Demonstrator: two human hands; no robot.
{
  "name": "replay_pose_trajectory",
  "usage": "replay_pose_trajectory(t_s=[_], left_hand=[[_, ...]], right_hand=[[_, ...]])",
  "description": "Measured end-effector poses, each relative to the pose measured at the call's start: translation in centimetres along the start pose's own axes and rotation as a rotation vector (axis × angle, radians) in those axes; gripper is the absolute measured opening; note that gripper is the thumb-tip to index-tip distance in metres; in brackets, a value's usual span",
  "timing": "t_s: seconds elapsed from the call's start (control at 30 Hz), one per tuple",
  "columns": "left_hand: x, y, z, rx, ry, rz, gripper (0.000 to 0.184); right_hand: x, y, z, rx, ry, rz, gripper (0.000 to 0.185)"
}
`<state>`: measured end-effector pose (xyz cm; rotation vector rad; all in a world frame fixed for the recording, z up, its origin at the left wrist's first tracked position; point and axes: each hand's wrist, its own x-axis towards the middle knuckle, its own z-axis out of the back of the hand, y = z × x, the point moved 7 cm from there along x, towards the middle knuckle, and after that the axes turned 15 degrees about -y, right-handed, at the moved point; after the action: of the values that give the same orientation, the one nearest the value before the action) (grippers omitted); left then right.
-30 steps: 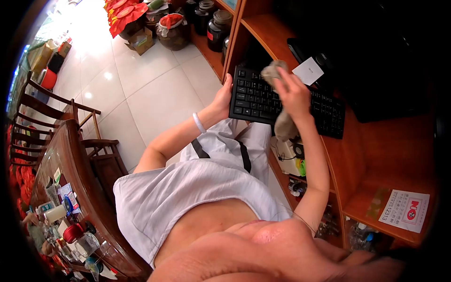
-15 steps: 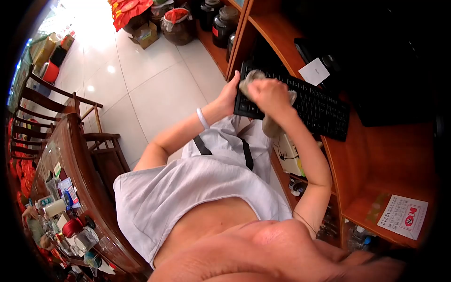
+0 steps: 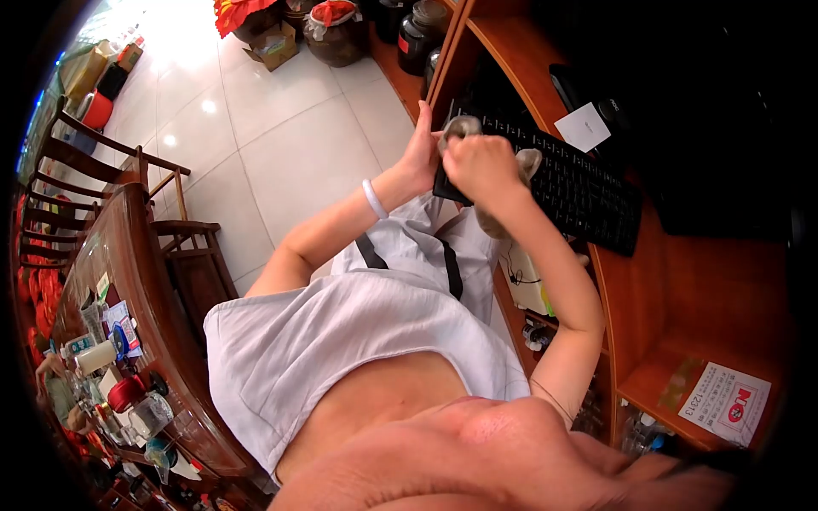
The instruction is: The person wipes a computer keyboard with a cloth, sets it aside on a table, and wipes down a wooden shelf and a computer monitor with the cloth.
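Observation:
A black keyboard (image 3: pixel 579 192) slants across the desk's front edge, its left end sticking out over my lap. My left hand (image 3: pixel 419 157) grips that left end, thumb pointing up, with a pale bangle on the wrist. Closed round a grey-brown cloth (image 3: pixel 528 162), my right hand (image 3: pixel 484 169) presses on the keys near the left end. Parts of the cloth bunch out on both sides of the fist and hang below it. The hand and cloth hide the keys beneath them.
The wooden desk (image 3: pixel 630 298) curves along the right, bearing a white card (image 3: pixel 583 127) and a printed sheet (image 3: pixel 726 404). At left stand a cluttered table (image 3: pixel 141 289) and a wooden chair (image 3: pixel 94 162). Jars (image 3: pixel 420 38) and a cardboard box (image 3: pixel 274 47) are at the top.
My right hand with the cloth has moved left along the keyboard, from its middle to its left end. My left hand still holds the same end. The view has shifted slightly.

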<state>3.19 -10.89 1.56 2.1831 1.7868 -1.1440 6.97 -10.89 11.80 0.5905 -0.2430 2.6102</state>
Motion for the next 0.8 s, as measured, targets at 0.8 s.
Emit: replay_pose_trajectory(t_s=[0.8], left_hand=[[0.4,0.0,1.0,-0.022,0.034,-0.029,0.085]], right_hand=[[0.5,-0.9,-1.4,-0.141,-0.168,-0.062,0.011]])
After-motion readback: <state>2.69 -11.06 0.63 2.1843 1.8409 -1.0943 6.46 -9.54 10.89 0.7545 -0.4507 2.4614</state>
